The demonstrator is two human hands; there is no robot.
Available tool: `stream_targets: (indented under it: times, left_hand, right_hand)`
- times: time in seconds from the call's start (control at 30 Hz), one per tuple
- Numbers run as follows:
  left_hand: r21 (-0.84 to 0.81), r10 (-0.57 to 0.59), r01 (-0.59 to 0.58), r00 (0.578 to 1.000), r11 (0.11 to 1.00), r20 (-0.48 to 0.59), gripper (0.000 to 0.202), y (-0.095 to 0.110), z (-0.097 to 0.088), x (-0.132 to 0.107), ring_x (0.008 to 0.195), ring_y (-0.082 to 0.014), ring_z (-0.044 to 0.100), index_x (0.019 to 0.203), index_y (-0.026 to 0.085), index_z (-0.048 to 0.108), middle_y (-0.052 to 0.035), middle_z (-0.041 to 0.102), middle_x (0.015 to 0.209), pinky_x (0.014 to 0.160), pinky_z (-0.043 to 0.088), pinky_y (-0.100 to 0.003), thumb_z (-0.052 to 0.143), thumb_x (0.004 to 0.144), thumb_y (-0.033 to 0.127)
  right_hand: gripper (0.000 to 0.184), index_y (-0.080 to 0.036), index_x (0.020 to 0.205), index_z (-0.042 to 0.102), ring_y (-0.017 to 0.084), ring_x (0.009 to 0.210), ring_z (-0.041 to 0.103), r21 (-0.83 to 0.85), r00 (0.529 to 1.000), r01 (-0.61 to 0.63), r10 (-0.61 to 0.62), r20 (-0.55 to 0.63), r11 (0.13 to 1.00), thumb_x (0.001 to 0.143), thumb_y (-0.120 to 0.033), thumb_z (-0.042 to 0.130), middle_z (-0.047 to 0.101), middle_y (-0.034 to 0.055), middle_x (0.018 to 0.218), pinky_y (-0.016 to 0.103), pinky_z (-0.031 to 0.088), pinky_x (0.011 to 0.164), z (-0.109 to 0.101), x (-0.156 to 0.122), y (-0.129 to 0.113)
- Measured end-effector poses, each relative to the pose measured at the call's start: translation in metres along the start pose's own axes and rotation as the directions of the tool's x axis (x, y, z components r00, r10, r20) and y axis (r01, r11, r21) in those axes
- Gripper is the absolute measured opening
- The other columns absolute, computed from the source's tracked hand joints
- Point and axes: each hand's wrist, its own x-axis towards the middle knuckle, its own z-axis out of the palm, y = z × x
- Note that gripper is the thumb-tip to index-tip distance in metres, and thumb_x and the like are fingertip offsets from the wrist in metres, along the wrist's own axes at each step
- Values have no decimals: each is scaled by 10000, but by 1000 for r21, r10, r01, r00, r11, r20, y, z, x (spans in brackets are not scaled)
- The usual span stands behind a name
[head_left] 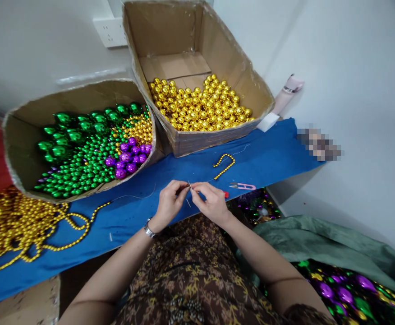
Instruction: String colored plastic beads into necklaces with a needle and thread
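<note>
Blue cloth (pixel 268 153), thin sliver (pixel 190 184) at right hand (pixel 211 200), tip pointing away

The strand (pixel 231 167) and balls (pixel 218 113) gleam mirror-smooth (plastic, by their look). The box (pixel 197 142) is matt cardboard, glossier along its rim; the cloth (pixel 197 163), matt; the snips (pixel 240 185), metal-bladed with plastic grip; the watch (pixel 149 229), polished metal.

Light was dim, cool; glints speckled the gold balls (pixel 204 108); hands (pixel 171 201) looked slightly soft, edges stretched.
</note>
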Motion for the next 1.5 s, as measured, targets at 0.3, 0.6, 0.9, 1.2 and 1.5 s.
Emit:
stream_targets:
  times: [0.3,0.6,0.9,1.2,1.5]
  left_hand:
    - [76,59,-59,998,995,9,130,2,-1,-3,792,-149,625,920,200,649,-36,669,859,724,494,-253,532,912,257]
    - [27,122,-123,992,992,20,229,3,-2,-2,800,-136,614,1128,198,609,-41,660,905,734,482,-242,519,917,194]
    - [91,181,-195,973,977,140,207,17,-8,12,752,-134,597,1086,206,621,-34,650,877,689,465,-232,480,935,217]
    - [307,462,-472,880,826,110,242,117,-19,143,834,-183,605,1080,199,635,-65,631,952,732,474,-306,452,923,185]
    - [590,429,-344,903,730,-5,376,224,-81,202,1054,-263,579,1223,256,599,-78,604,1126,909,476,-445,444,906,126]
  right_hand:
    - [143,-221,881,650,187,942,653,-50,1000,4,-4,9,999,920,-233,513,685,76,956,347,542,868,1,2,6]
    - [153,-218,980,636,175,839,663,-23,992,-121,121,30,992,906,-336,571,678,62,958,311,540,818,1,6,12]
    - [189,-218,851,616,166,829,623,-24,989,-118,116,-89,993,940,-327,491,650,47,872,278,503,763,-10,22,16]
    - [249,-193,789,552,133,692,546,-213,897,-260,154,-414,942,923,-390,481,580,5,752,256,435,657,-90,71,60]
    - [206,-189,787,542,101,607,495,-294,855,-263,80,-513,919,907,-345,480,574,-12,739,240,406,623,-133,100,71]
